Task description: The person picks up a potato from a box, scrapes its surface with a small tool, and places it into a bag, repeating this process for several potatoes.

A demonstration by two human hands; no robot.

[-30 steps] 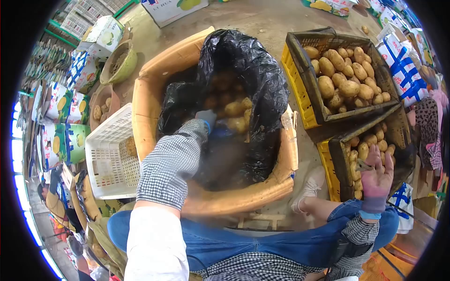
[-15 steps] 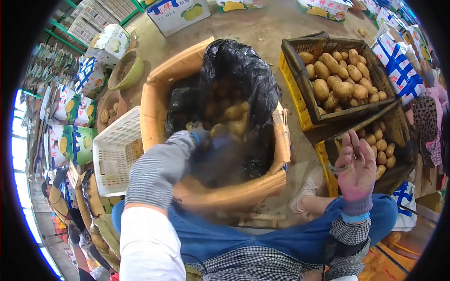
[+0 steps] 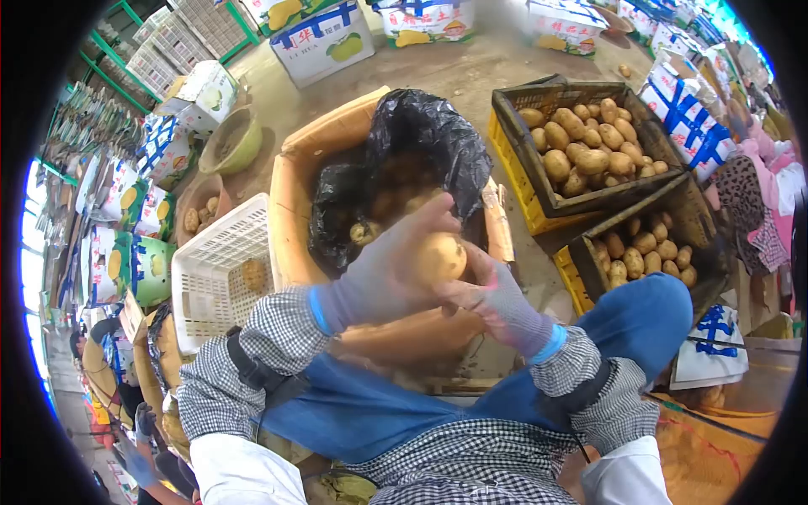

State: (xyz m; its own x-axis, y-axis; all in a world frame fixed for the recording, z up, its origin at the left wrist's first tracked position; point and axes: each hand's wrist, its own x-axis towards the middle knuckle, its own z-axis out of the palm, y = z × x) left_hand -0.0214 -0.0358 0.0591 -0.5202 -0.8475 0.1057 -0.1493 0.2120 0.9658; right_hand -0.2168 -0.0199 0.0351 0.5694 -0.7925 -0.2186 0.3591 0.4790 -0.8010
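Observation:
Over the near side of the open cardboard box [image 3: 290, 181], both gloved hands meet around a single potato [image 3: 444, 257]. My left hand [image 3: 383, 265] wraps it from the left, its fingers somewhat blurred. From the right, my right hand [image 3: 505, 307] grips the same potato between thumb and fingers. A black plastic bag [image 3: 438, 126] lines the box and folds up over its far side. Inside, another potato [image 3: 364, 233] shows by the bag's left part; more lie in shadow, partly hidden by my hands.
To the right stand an upper crate [image 3: 526, 189] and a lower crate [image 3: 581, 286], both holding potatoes. A white plastic basket [image 3: 198, 290] is on the left, with a green basin [image 3: 236, 139] beyond it. Printed cartons [image 3: 324, 46] line the back. Another person's arm [image 3: 143, 463] appears lower left.
My left hand has come up out of the box with a potato. My right hand, open above the lower crate before, has moved left and closed on that potato.

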